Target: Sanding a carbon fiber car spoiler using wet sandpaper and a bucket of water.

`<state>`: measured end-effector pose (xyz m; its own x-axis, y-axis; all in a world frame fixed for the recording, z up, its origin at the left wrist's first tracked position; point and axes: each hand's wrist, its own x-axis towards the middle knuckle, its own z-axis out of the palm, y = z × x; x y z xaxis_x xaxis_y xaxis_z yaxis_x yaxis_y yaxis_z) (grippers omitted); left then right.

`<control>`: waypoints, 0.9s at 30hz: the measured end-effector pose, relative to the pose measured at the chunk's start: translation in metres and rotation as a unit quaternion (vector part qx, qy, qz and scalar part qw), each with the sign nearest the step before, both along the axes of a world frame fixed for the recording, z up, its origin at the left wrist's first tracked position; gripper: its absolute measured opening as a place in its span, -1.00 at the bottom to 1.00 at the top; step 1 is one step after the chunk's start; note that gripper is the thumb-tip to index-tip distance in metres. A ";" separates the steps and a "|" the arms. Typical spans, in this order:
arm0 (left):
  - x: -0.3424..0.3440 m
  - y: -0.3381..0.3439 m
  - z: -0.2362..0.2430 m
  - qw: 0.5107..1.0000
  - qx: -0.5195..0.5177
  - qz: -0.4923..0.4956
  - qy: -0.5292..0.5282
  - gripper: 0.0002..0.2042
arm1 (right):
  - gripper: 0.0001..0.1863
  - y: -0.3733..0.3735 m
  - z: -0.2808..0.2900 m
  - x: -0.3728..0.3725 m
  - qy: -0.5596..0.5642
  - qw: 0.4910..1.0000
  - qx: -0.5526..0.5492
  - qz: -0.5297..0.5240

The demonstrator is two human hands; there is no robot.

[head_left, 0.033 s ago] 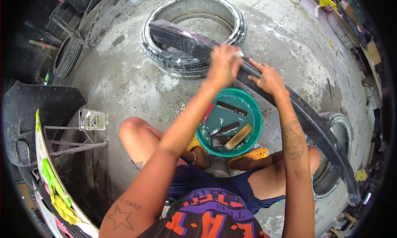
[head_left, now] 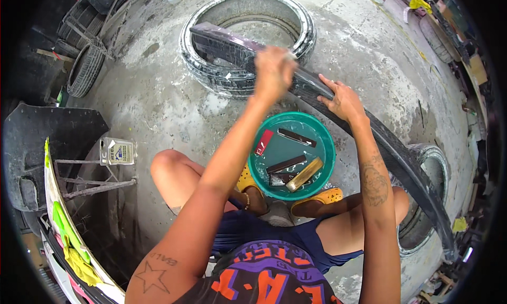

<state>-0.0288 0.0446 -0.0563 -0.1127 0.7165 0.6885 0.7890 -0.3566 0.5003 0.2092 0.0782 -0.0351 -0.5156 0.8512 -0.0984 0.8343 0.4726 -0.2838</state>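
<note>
Black woven strip (head_left: 312, 88): right hand (head_left: 343, 101) on it, fingers spread; left hand (head_left: 274, 74) blurred, grip undeterminable. Orange lettering (head_left: 226, 279) marks shirt (head_left: 288, 289).

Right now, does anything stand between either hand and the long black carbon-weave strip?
Nothing visible blocks the right hand, which rests directly on the carbon-weave strip. A small pale item shows at the left hand; blur hides whether it separates hand and strip.

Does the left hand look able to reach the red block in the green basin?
Probably yes: the red block lies uncovered in the open green basin, though the left hand would first have to leave the carbon-fibre strip.
</note>
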 end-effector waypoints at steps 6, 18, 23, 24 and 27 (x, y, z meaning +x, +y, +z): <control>0.027 -0.019 0.009 0.997 -0.061 -0.029 -0.035 -0.67 | -0.30 -0.010 0.011 -0.008 0.011 1.000 0.029 -0.007; 0.004 -0.029 0.019 0.994 -0.064 -0.085 0.034 -0.78 | -0.21 -0.037 0.009 -0.015 -0.034 0.997 0.059 -0.039; -0.037 -0.004 0.012 0.981 -0.037 0.168 0.090 -0.91 | -0.18 -0.041 0.011 -0.016 -0.044 0.995 0.082 -0.042; -0.022 -0.012 0.016 0.978 -0.041 0.168 0.115 -0.91 | -0.17 -0.041 0.011 -0.016 -0.046 0.995 0.070 -0.045; 0.014 -0.033 0.024 0.996 -0.024 0.018 0.086 -0.90 | -0.14 -0.043 0.013 -0.016 -0.049 0.997 0.042 -0.046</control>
